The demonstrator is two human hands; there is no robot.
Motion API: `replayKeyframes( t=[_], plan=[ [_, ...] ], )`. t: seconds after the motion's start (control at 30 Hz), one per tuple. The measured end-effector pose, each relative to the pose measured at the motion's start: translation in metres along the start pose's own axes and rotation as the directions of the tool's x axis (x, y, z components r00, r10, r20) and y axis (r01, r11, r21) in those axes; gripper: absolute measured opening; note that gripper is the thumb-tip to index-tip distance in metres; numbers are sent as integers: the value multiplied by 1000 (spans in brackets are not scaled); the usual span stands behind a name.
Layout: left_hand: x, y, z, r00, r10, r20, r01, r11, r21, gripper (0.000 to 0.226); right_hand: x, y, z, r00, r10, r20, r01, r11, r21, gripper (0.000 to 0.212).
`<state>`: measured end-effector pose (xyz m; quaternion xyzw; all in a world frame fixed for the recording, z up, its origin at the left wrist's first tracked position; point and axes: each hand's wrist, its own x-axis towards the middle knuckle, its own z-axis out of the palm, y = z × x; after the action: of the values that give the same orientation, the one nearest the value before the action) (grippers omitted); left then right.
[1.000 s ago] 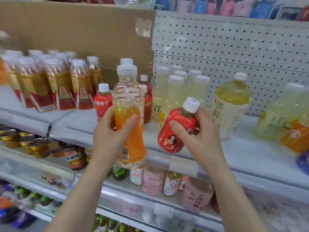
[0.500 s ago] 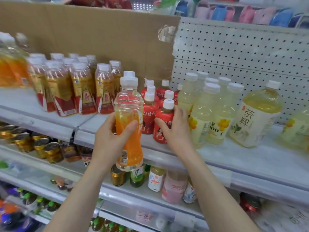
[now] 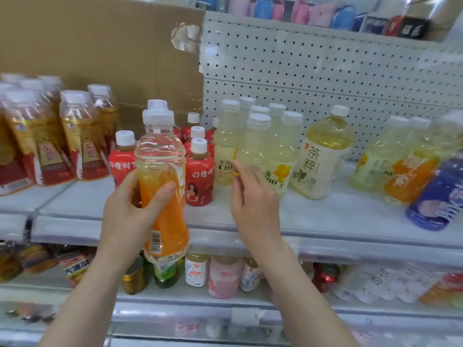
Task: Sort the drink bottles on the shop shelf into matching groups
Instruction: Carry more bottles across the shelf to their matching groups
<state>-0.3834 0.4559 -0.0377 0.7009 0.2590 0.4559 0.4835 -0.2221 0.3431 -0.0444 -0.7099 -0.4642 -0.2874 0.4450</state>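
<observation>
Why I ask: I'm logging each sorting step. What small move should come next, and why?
Probably carry the orange bottle rightward along the shelf. The left hand grips it off the shelf, the right hand holds nothing, and a similar orange-labelled bottle leans at the right.

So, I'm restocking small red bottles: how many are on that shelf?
5 red bottles: one left of the held orange bottle, three lined up right of it, one cap farther back. Others may hide behind it.

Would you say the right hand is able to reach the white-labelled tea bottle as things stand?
Probably yes: the right hand holds nothing, and the white-labelled tea bottle stands near the front of the shelf with nothing before it.
</observation>
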Motion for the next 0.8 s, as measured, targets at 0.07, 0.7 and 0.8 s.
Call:
replayKeyframes(
  t=[0.07,0.7,0.8],
  plan=[
    [-2,6,14,999,17,32,-16,1000,-20,56,-6,24,-25,986,8,-165,-12,1000,-24,25],
    [-24,62,206,966,105,236,-75,988,-135,42,62,191,-103,782,580,227,-608,790,76,96],
    [-26,66,213,972,109,209,-86,990,-112,41,65,191,-96,792,586,171,-606,789,103,80]
  ],
)
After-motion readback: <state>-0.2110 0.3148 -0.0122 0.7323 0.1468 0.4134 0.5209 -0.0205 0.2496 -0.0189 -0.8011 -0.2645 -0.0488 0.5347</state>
